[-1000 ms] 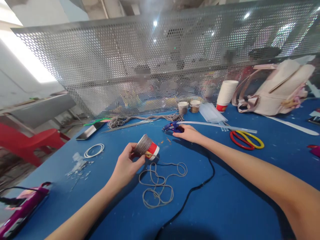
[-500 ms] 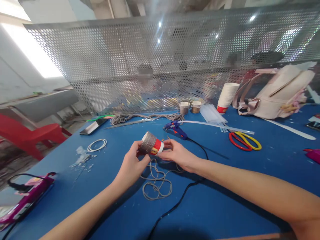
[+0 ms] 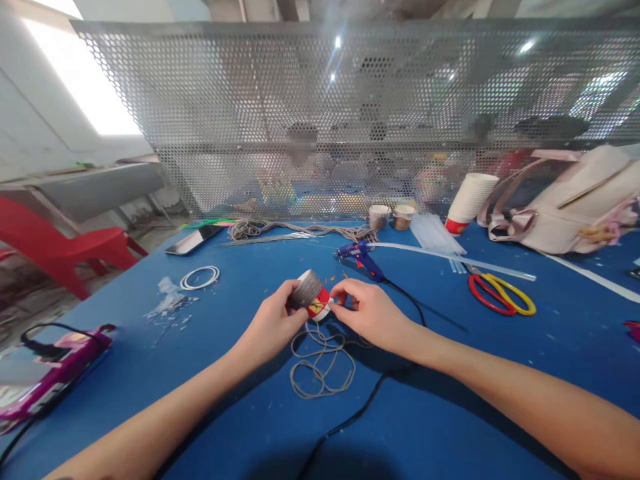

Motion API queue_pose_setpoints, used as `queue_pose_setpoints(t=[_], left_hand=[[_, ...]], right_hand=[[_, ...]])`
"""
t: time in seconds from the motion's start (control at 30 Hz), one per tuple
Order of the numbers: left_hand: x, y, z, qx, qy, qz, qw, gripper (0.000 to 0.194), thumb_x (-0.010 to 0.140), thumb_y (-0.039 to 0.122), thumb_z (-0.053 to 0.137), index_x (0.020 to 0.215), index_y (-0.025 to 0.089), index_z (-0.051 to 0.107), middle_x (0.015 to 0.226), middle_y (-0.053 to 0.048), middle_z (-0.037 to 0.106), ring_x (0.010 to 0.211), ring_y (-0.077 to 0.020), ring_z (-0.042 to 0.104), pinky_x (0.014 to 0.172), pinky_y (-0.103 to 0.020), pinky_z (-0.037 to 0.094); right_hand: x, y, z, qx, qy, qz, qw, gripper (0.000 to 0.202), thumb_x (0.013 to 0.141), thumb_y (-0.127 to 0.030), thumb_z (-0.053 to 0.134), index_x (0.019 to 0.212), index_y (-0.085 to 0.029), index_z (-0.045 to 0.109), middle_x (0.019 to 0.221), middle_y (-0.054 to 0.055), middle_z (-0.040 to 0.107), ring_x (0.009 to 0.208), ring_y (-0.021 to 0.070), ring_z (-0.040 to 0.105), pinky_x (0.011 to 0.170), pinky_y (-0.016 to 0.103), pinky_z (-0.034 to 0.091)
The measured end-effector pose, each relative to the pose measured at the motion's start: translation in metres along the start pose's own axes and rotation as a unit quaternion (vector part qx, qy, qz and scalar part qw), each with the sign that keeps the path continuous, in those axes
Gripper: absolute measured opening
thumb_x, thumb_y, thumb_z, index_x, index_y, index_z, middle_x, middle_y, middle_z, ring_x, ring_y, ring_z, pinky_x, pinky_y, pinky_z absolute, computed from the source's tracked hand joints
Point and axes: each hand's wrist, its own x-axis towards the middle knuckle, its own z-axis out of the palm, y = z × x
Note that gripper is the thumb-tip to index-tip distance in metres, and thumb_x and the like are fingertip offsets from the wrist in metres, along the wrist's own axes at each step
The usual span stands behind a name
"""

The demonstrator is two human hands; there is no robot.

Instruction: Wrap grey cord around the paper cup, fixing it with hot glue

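Observation:
My left hand [image 3: 280, 313] is closed around a red and white paper cup [image 3: 317, 308], which lies tilted on its side just above the table. Grey cord [image 3: 306, 289] is wound closely around part of the cup, leaving a red printed band bare toward the right. At the cup's right end, the thumb and forefinger of my right hand [image 3: 367, 313] are pinched together, seemingly on a strand of the cord; the fingertips hide most of it. Loose loops of the same cord [image 3: 320, 380] spread over the table below the cup.
A blue glue gun [image 3: 361, 257] with a long glue stick lies beyond my hands, its black cable [image 3: 370, 400] crossing the table. Scissors [image 3: 503, 295], stacked cups [image 3: 473, 200] and a bag [image 3: 575, 207] are right. Left are a white coil [image 3: 200, 278] and a purple power strip [image 3: 65, 373].
My right hand has shifted from supporting the cup's end to a thumb-and-forefinger pinch there. The cup has turned slightly in my left hand. The whole view has shifted a little.

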Motion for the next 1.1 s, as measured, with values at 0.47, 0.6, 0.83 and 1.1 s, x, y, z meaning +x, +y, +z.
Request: queue_pose_setpoints(t=[0.47, 0.6, 0.83, 1.1], left_hand=[[-0.006, 0.015, 0.002, -0.017, -0.016, -0.013, 1.0, 0.027, 0.068, 0.023, 0.058, 0.095, 0.017, 0.058, 0.074, 0.002, 0.061, 0.065, -0.0134, 0.056, 0.061, -0.025, 0.047], [-0.007, 0.018, 0.002, -0.02, -0.012, -0.014, 1.0, 0.025, 0.068, 0.024, 0.057, 0.092, 0.016, 0.059, 0.073, 0.003, 0.06, 0.064, -0.0126, 0.054, 0.059, -0.024, 0.045], [-0.007, 0.018, 0.0, -0.031, -0.009, -0.011, 0.999, 0.021, 0.068, 0.024, 0.056, 0.087, 0.017, 0.057, 0.073, 0.003, 0.058, 0.066, -0.0131, 0.053, 0.061, -0.024, 0.044], [-0.008, 0.018, -0.001, -0.029, -0.008, -0.014, 0.999, 0.021, 0.068, 0.026, 0.055, 0.086, 0.018, 0.057, 0.071, 0.003, 0.057, 0.066, -0.0138, 0.052, 0.062, -0.025, 0.043]], right_hand=[[0.003, -0.002, 0.005, -0.044, 0.083, -0.117, 0.989, 0.01, 0.083, -0.017, 0.059, 0.078, -0.02, 0.066, 0.076, 0.001, 0.061, 0.071, 0.0122, 0.057, 0.067, 0.025, 0.044], [0.002, 0.0, 0.006, -0.019, 0.08, -0.098, 0.992, 0.006, 0.082, -0.017, 0.061, 0.077, -0.02, 0.065, 0.077, 0.0, 0.06, 0.071, 0.0119, 0.057, 0.068, 0.025, 0.044], [0.0, -0.001, 0.007, -0.004, 0.081, -0.088, 0.993, 0.007, 0.081, -0.016, 0.061, 0.075, -0.019, 0.063, 0.075, -0.001, 0.059, 0.07, 0.0116, 0.057, 0.067, 0.024, 0.043], [0.0, -0.004, 0.007, -0.001, 0.082, -0.068, 0.994, 0.009, 0.08, -0.017, 0.061, 0.071, -0.02, 0.061, 0.072, -0.001, 0.057, 0.069, 0.0116, 0.054, 0.064, 0.024, 0.041]])
